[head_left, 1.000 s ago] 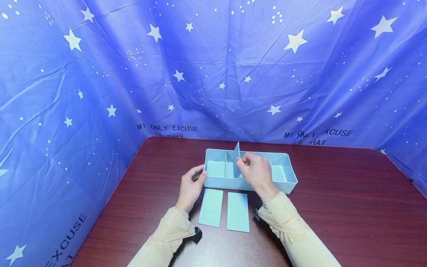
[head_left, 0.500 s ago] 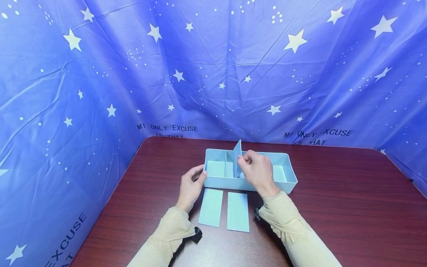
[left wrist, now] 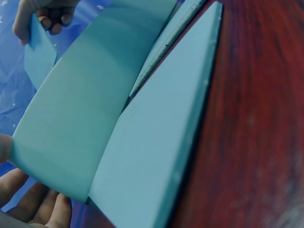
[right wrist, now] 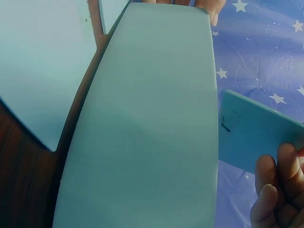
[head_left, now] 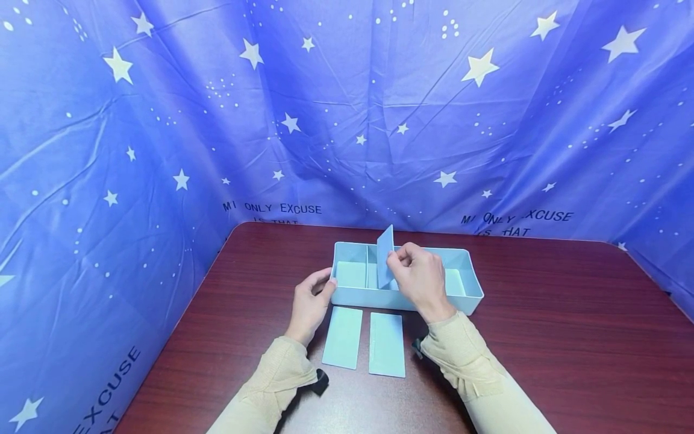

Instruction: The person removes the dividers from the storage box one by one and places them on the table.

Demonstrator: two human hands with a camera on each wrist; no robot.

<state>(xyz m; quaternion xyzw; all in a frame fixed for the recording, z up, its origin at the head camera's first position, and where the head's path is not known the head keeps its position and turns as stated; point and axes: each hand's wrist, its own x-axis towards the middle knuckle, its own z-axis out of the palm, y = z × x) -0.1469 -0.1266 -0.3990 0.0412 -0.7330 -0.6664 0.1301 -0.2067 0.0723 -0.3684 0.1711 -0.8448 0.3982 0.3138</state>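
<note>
My left hand point(head_left: 310, 304) grips the left end of a pale blue storage box point(head_left: 360, 296), thumb at the rim and fingers on the end wall. Over the box's middle, my right hand point(head_left: 418, 272) pinches a thin blue divider panel point(head_left: 385, 256). That divider point(right wrist: 259, 130) stands nearly upright, its upper part above the rim; its lower edge is hidden behind the front wall. Inside the box, a fitted divider point(head_left: 367, 265) stands upright left of the held one. Two more flat panels lie before the box, one on the left point(head_left: 343, 337) and one on the right point(head_left: 387, 345).
The dark red wooden table point(head_left: 558, 319) extends on both sides of the box. A blue star-patterned curtain point(head_left: 347, 120) hangs behind the table and along its left side.
The held divider has risen slightly and turned, so more of its flat left face shows. My right hand has shifted a little up with it. The left hand and box have stayed put.
</note>
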